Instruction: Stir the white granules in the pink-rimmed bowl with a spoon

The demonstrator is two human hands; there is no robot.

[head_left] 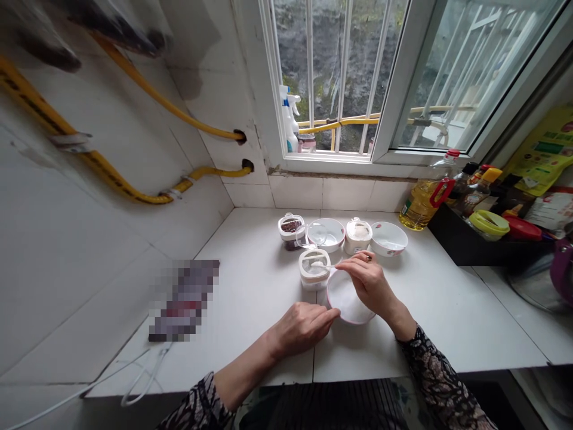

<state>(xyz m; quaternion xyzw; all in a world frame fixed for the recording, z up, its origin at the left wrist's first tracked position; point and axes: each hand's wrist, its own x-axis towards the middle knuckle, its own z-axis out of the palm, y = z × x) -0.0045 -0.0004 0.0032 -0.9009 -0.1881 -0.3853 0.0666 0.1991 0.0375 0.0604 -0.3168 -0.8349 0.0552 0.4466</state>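
Observation:
My right hand (369,280) pinches the handle of a small white spoon (317,264), its bowl end at the open top of a clear jar with a white rim (314,285). Just right of that jar stands a white bowl with a pink rim (357,323), partly hidden under my right hand. The fingers of my left hand (301,325) are closed on the near-left edge of this bowl. Whether the white inside it is powder or bare surface is hard to tell. The jar's contents look whitish, and a clear lid (311,236) seems raised behind it.
Behind stand a jar of dark reddish grains (292,226), a white bowl (329,243), a jar of pale powder (358,237) and another bowl (390,240). An oil bottle (418,206) and a black condiment rack (456,239) are right. A pixelated object (185,301) and white cable (154,370) lie left.

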